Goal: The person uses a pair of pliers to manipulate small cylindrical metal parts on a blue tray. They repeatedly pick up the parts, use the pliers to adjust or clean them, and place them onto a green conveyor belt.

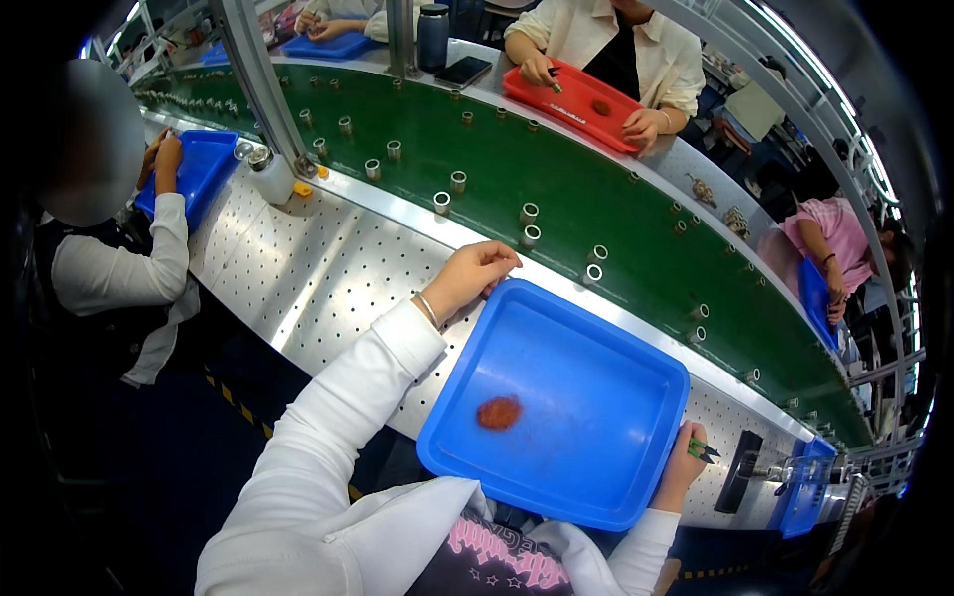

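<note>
A blue tray point(596, 397) stands in front of me, tilted in the picture, with a small reddish-brown clump point(499, 412) of fine bits lying on its floor. By the tray's far left corner is my left hand point(472, 278), at the rim of the green conveyor belt point(397, 184). Its fingers are bent and pressed together, and whatever they may hold is hidden. My right hand point(684, 459) is beside the tray's right wall, closed around small green-handled snips point(702, 450) with dark tips pointing right. Several short metal rings point(532, 235) stand upright on the belt just past my left hand.
A perforated metal worktop point(328, 268) runs along the belt. A white bottle point(270, 177) stands at the left, near an upright metal post point(260, 84). Across the belt, a person works over a red tray point(586, 114); a dark stand point(738, 472) sits right of me.
</note>
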`<state>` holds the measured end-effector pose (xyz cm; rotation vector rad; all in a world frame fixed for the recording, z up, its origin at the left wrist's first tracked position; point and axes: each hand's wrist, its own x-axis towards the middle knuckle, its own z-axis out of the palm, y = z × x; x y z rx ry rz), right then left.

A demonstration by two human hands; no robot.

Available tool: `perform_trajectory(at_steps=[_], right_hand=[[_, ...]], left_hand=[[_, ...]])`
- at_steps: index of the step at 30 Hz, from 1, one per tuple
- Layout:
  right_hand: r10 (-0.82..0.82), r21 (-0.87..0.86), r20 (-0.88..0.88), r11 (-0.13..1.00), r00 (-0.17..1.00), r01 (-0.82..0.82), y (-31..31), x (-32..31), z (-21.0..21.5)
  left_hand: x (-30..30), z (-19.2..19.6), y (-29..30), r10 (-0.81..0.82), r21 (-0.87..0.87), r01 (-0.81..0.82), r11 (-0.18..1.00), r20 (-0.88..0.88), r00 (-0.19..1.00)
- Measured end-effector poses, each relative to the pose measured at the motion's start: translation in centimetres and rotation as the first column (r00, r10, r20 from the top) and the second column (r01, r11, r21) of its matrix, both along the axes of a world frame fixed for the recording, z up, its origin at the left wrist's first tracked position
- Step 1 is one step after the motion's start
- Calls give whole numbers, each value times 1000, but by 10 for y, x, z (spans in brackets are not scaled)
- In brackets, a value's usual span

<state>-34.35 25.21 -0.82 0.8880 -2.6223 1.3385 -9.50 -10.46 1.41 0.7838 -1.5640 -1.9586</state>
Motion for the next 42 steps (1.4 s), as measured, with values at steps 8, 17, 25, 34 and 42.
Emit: perform_trajectory(at_steps=[8,17,25,34,42], right_hand=[[-27,26,-10,999,1000,27,0,0,0],[-22,44,-51,999,998,25,0,0,0],[-21,32,-65,999,998,23,1,0,-1],[-17,18,-8,1000,1000,17,1,-1,-1],[-8,29,-16,1000,1000,8,1,-1,0]], left_hand=[[-1,-4,-1,9,-25,-9,1000,1,1000],[-1,-1,0,3,23,-3,1000,-5,1000],[-1,1,2,12,0,-12,1000,5,1000],[-1,0,1,1,0,-1,1000,7,1000],[-1,0,2,19,-8,-18,1000,5,1000]])
